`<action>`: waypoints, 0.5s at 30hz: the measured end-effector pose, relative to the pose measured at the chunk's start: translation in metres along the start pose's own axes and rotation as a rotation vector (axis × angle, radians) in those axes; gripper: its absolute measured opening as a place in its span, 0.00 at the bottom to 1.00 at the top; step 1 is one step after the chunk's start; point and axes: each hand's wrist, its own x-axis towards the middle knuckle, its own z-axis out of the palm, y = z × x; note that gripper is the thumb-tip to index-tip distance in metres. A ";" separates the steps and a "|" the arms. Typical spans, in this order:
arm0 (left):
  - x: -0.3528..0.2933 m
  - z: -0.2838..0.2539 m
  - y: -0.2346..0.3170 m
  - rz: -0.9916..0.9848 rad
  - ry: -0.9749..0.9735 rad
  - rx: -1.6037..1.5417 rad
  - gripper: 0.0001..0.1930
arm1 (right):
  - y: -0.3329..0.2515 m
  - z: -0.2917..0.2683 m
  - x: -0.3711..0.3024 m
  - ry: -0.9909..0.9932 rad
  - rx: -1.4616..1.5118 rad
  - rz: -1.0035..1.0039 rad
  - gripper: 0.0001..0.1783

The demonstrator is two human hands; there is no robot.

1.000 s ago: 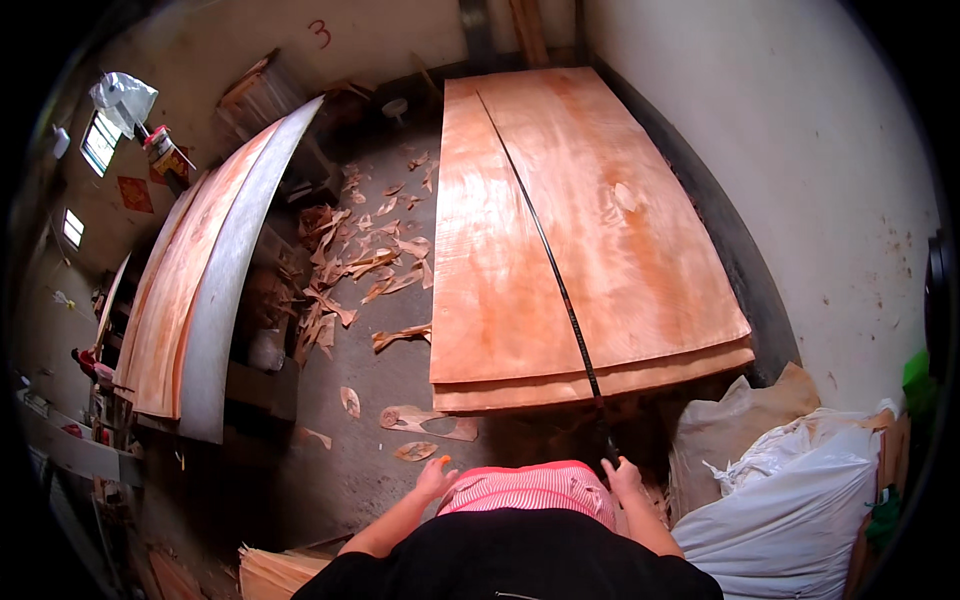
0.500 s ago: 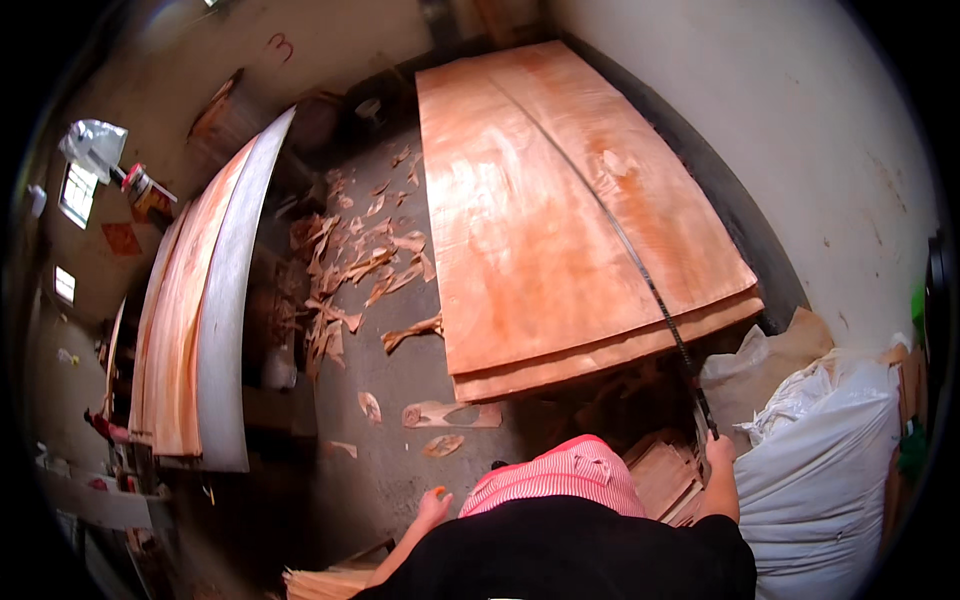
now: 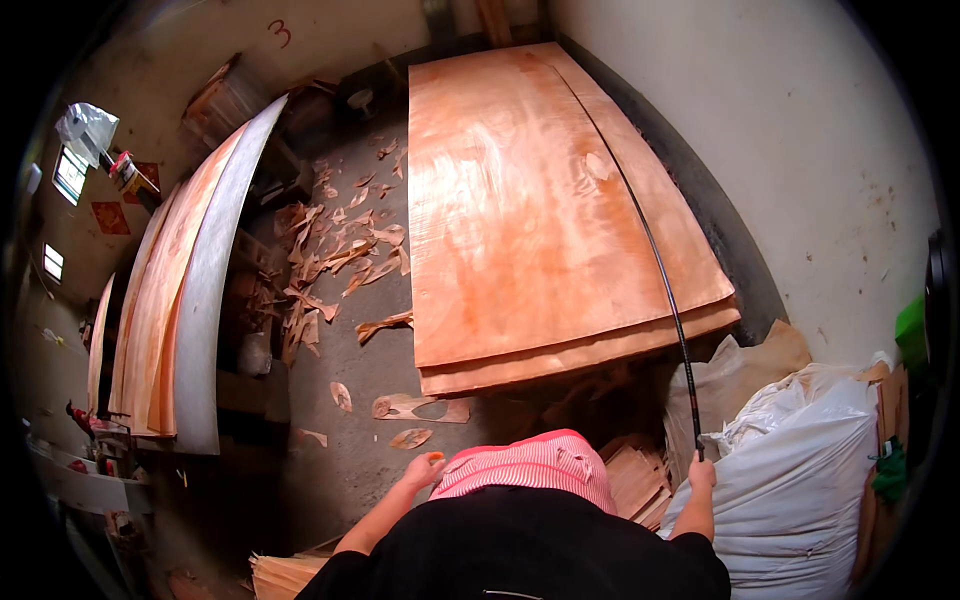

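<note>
My right hand (image 3: 702, 472) is closed round the near end of a long, thin black rod (image 3: 652, 245). The rod reaches away from me over a big stack of reddish-brown wood veneer sheets (image 3: 530, 210), lying on or just above its top sheet. Near my waist, beside the pink striped cloth (image 3: 530, 467) I wear, my left hand (image 3: 424, 469) has its fingers curled together. A small orange thing (image 3: 436, 457) shows at those fingertips, too small to name.
Torn veneer scraps (image 3: 335, 250) litter the floor left of the stack. Further left stands another bowed stack of sheets (image 3: 165, 300) with a grey panel (image 3: 228, 260). A bulging white sack (image 3: 790, 480) is at my right, beside small veneer pieces (image 3: 638, 485). A pale wall (image 3: 770, 150) bounds the right.
The rod has shifted, its far end moving right across the sheets. My left hand has come closer to my waist. The whole view has shifted slightly.
</note>
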 end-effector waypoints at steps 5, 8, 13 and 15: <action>0.008 0.014 0.013 -0.003 -0.029 0.059 0.21 | -0.059 0.019 0.010 0.095 0.183 -0.277 0.31; 0.011 0.022 0.017 0.008 -0.065 0.067 0.20 | -0.071 0.042 0.002 0.102 0.360 -0.407 0.26; 0.011 0.026 0.008 -0.007 -0.060 0.047 0.19 | -0.071 0.063 -0.045 0.114 0.314 -0.529 0.24; 0.007 0.019 0.016 0.004 -0.079 0.043 0.18 | -0.074 0.059 -0.059 -0.055 0.392 -0.502 0.24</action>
